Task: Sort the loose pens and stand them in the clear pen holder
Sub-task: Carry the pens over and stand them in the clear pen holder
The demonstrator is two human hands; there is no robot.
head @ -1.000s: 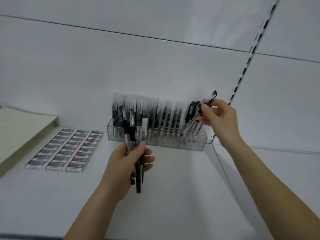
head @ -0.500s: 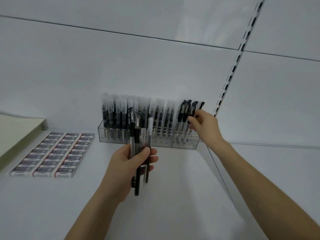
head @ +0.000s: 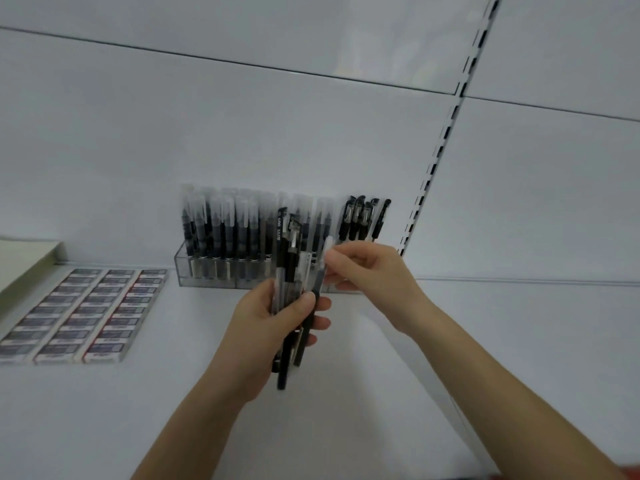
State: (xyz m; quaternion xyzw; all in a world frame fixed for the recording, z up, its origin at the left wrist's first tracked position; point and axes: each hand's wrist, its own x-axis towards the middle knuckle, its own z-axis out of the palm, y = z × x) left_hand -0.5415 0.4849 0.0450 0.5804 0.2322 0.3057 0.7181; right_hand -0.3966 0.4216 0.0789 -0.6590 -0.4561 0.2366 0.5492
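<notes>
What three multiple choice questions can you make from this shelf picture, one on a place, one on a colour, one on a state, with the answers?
1. Where do the small boxes lie from the clear pen holder?
A) to its left
B) to its right
C) on top of it

2. What colour are the caps of the pens at the holder's right end?
A) red
B) black
C) yellow

3. What is the right hand doing?
A) resting flat and open
B) lifting a box
C) pinching a pale-capped pen in the bundle that the left hand grips

Answers:
1 A, the boxes sit in rows left of the holder.
2 B, those caps are black beside the frosted ones.
3 C, its fingertips close on that pen's cap.
</notes>
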